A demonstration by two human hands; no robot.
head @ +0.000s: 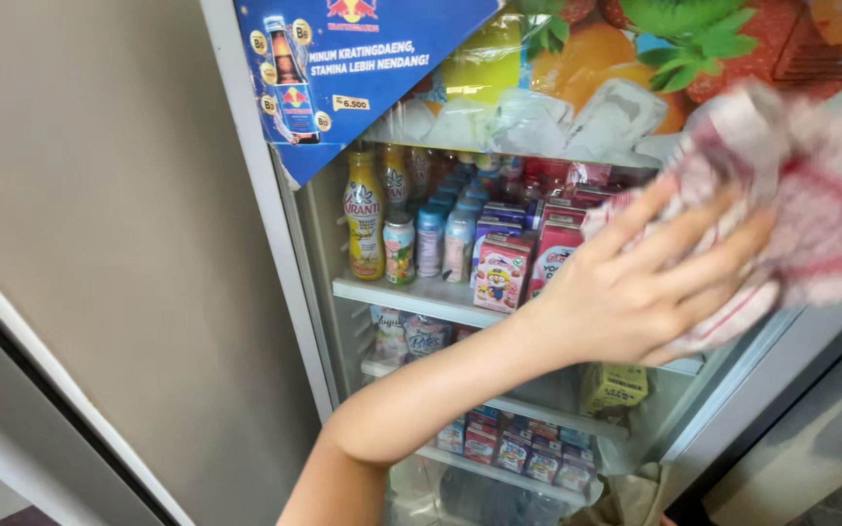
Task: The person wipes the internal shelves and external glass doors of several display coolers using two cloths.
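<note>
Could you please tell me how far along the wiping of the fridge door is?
Done: hard to tell; the glass door shows no clear wiped patch. In hand: the left hand presses a red-checked cloth against its upper right. Left: probably the lower glass, away from the cloth.

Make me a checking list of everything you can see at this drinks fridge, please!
Surface: glass fridge door, with a fruit picture along the top.
Job's things: red-and-white checked cloth pressed flat on the glass.
Clutter: yellow bottle, small bottles and drink cartons on white shelves.
Hands: one hand spread over the cloth; which hand it is cannot be told; no other hand in view.
Cables: nothing seen.
Surroundings: blue drink poster at the door's top corner; beige wall beside the fridge.
</note>
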